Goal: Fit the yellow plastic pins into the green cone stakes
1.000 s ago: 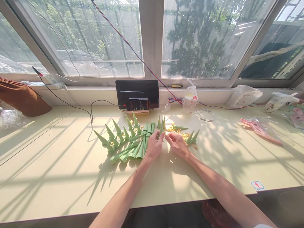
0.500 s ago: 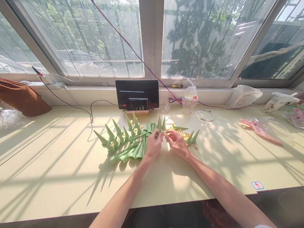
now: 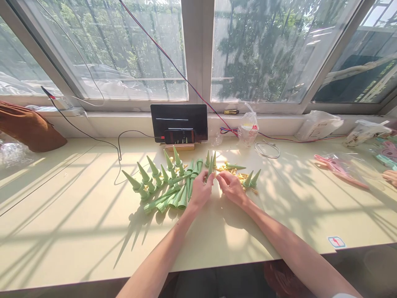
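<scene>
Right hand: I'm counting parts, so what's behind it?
Beyond the right hand, small yellow pieces and a green spike lying on its side are visible. Whatever the hand itself covers cannot be seen.

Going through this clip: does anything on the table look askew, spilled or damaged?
Nothing looks plainly spilled or damaged. Slightly odd: one pointed green plastic cone lies on its side by the loose small yellow pieces, whereas two similar green cones right of it stand tips up.

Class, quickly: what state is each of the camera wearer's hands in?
Left hand: closed, holding a green spike.
Right hand: curled; cannot tell if it holds anything.
</scene>
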`<action>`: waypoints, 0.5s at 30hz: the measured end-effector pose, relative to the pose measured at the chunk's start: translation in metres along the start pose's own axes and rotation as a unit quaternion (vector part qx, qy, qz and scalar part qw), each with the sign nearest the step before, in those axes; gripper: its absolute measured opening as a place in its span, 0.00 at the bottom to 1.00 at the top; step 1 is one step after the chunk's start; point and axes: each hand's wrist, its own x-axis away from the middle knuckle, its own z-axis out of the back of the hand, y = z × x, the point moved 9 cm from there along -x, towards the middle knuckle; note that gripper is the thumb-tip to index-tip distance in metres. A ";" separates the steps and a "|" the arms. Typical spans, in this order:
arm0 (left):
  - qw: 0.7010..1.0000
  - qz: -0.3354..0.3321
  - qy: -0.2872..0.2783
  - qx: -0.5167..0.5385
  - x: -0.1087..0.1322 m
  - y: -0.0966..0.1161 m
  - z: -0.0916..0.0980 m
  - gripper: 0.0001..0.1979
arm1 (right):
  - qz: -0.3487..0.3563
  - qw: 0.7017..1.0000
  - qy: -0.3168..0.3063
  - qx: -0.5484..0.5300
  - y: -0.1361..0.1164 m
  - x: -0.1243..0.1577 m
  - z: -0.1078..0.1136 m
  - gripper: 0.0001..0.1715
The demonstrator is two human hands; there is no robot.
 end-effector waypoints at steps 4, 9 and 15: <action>1.000 -0.008 -0.006 0.000 0.000 0.001 -0.001 0.15 | -0.014 1.000 0.003 0.018 0.003 0.000 0.001 0.22; 1.000 -0.009 -0.009 -0.006 0.001 0.001 -0.002 0.14 | -0.023 0.999 0.006 0.042 0.008 -0.001 0.002 0.25; 1.000 -0.008 -0.010 -0.013 0.001 0.002 -0.003 0.14 | -0.015 0.999 0.005 0.046 0.007 -0.002 0.002 0.30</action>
